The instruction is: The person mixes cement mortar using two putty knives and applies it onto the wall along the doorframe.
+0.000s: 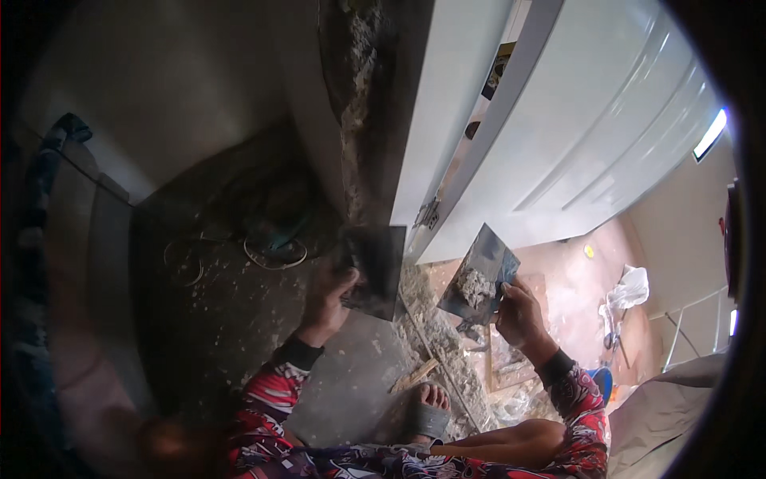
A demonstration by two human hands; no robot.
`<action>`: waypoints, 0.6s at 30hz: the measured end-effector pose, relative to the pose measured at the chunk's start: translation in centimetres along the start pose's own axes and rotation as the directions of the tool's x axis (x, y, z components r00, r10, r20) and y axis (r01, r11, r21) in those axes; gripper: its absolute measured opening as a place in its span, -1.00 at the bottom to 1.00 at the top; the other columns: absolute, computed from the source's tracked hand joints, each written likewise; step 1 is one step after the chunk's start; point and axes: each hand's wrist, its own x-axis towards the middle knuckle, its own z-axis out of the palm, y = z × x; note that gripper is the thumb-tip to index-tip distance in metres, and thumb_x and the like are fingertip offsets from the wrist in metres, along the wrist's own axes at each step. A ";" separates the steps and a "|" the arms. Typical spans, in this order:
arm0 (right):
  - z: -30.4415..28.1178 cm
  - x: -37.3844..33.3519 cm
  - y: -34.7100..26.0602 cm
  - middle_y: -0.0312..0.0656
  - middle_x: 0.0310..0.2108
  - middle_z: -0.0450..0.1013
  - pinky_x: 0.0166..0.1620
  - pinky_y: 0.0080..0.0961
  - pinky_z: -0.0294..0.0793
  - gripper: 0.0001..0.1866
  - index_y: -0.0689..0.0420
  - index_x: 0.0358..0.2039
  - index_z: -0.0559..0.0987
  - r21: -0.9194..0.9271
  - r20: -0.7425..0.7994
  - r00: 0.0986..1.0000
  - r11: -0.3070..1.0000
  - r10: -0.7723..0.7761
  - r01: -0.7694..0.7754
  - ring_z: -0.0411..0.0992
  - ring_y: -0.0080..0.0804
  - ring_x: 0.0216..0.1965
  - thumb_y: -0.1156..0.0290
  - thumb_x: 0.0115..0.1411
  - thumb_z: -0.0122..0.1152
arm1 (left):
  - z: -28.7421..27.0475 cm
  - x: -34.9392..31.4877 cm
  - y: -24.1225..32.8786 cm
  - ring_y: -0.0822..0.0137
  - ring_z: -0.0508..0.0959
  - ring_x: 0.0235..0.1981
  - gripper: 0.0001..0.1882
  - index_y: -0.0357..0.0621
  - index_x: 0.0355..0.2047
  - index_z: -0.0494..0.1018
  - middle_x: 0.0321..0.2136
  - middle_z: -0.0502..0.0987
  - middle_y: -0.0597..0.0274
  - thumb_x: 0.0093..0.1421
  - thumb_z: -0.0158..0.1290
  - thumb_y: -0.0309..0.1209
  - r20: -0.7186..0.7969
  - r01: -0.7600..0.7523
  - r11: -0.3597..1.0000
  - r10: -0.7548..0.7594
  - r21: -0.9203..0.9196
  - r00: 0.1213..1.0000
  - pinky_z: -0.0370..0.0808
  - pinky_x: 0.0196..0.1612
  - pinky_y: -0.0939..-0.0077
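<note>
My left hand (325, 302) is closed on a dark, flat rectangular plate (381, 267), probably a plastering blade, held beside the bottom of the door frame. Its handle is hidden by my fingers. In my right hand (520, 318) is another flat, dark metal blade (484, 257), tilted, with a lump of grey wet mortar (476, 287) on it. The two blades are apart, on either side of the white door frame's lower end. Above the left blade runs a rough, broken strip of wall (359, 104) along the frame.
A white door (574, 120) stands open at the right, its hinge (428, 214) low on the frame. Rubble (435, 327) and a wood scrap (415, 375) lie by my sandalled foot (431, 411). A cable loop (275, 259) is left. A white bag (629, 287) and blue bucket (600, 383) are right.
</note>
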 end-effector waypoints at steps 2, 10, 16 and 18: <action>0.9 0.2 -0.2 -0.05 -0.05 0.48 0.01 -0.06 0.59 -0.65 0.26 0.11 0.35 -0.015 -0.022 1.000 1.000 -0.008 0.007 0.52 -0.19 -0.04 0.49 0.32 -0.06 | 0.9 0.1 3.4 0.19 0.47 0.09 -0.53 -0.03 0.22 0.32 0.04 0.48 0.13 0.34 0.06 -0.25 -0.013 -0.195 0.952 0.197 -0.238 0.980 0.43 0.16 0.20; 0.1 -0.2 -0.4 -0.05 0.03 0.43 -0.01 -0.04 0.61 -0.59 0.24 0.20 0.27 -0.055 0.032 0.999 0.998 0.014 -0.012 0.50 -0.16 -0.01 0.48 0.35 -0.13 | 11.6 4.1 17.8 0.15 0.62 -0.19 -0.78 -0.24 0.00 0.38 -0.13 0.54 -0.04 0.37 -0.02 -0.49 0.430 -0.892 0.296 0.795 0.341 0.428 0.62 -0.28 0.33; 1.2 -0.6 -0.2 -0.06 0.05 0.43 -0.01 -0.08 0.62 -0.57 0.23 0.23 0.26 -0.057 0.060 0.998 0.998 0.000 0.003 0.51 -0.20 -0.01 0.49 0.35 -0.15 | 11.4 6.9 22.1 0.09 0.64 -0.14 -0.73 -0.30 0.00 0.43 -0.09 0.57 -0.09 0.29 0.00 -0.65 0.782 -0.360 -0.737 0.622 0.572 -0.029 0.62 -0.17 0.37; 1.1 -0.7 -0.3 -0.06 0.05 0.44 -0.02 -0.10 0.62 -0.57 0.22 0.22 0.27 -0.062 0.053 0.999 0.998 -0.007 0.010 0.51 -0.21 -0.01 0.49 0.36 -0.16 | 14.3 7.9 22.4 0.00 0.53 0.00 -0.50 -0.16 -0.02 0.54 0.10 0.47 0.01 -0.04 0.14 -0.70 0.782 -0.614 -0.662 0.613 0.430 -0.113 0.55 -0.03 0.25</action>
